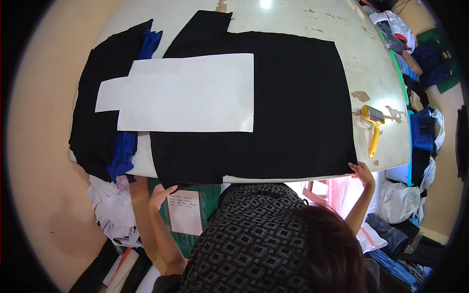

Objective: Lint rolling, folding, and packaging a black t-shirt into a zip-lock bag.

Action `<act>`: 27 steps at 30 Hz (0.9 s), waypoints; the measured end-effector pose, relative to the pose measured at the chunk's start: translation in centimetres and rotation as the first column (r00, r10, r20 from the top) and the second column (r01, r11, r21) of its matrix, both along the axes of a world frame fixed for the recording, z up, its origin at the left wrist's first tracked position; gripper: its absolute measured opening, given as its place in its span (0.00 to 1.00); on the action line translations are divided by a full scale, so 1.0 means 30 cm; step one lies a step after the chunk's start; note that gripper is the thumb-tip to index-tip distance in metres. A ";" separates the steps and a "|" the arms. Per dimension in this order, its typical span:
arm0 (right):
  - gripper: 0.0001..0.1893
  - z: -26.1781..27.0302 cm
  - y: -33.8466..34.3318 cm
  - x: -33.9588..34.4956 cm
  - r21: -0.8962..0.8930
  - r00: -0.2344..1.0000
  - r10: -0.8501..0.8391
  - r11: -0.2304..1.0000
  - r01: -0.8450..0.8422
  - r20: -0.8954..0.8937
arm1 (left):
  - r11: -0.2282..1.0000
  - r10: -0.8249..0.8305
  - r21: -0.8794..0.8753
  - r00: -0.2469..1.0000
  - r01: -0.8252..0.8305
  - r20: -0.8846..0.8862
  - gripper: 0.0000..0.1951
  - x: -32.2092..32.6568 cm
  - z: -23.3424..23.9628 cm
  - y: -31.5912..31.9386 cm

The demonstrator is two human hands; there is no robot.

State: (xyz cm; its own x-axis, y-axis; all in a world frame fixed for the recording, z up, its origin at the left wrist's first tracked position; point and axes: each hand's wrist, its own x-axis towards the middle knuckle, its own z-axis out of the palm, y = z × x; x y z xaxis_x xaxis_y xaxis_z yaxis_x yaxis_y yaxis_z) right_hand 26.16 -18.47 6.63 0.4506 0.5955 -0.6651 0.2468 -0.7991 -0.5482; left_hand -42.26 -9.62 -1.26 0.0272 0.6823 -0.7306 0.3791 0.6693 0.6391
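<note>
A black fabric garment piece with short sleeves (300, 110) lies spread flat on a pale table (278, 18). My left hand (161, 195) grips the end of its near sleeve between thumb and fingers, at the table's near edge. With my right hand (362, 173) I pinch the near right corner of the same black fabric. A white flat sheet with a narrower tab (187, 93) lies over the fabric's left part and reaches onto another black fabric pile (91, 95). Blue fabric (124, 152) shows beneath that pile. To the right lies a yellow-handled lint roller (373, 128).
Past the table's right edge stand a blue plastic basket (421, 130) and heaped clothes and bags. White cloth (111, 208) is bunched below the table's left end. A handwritten paper (186, 212) lies on something green under the near edge. A beige wall (40, 128) is at the left.
</note>
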 end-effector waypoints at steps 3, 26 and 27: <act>0.13 0.012 -0.039 0.055 0.088 0.999 0.026 0.996 -0.030 0.045 | 0.951 0.301 -0.108 0.947 -0.289 0.111 0.23 0.115 0.173 -0.004; 0.09 -0.137 0.484 0.047 0.687 0.897 -0.150 0.698 -0.202 0.416 | 0.518 -0.017 0.517 0.613 0.681 -0.790 0.28 0.691 0.088 0.719; 0.08 -0.128 0.490 0.027 0.712 0.829 -0.204 0.640 -0.290 0.521 | 0.533 -0.010 0.501 0.598 0.681 -0.802 0.28 0.690 0.090 0.717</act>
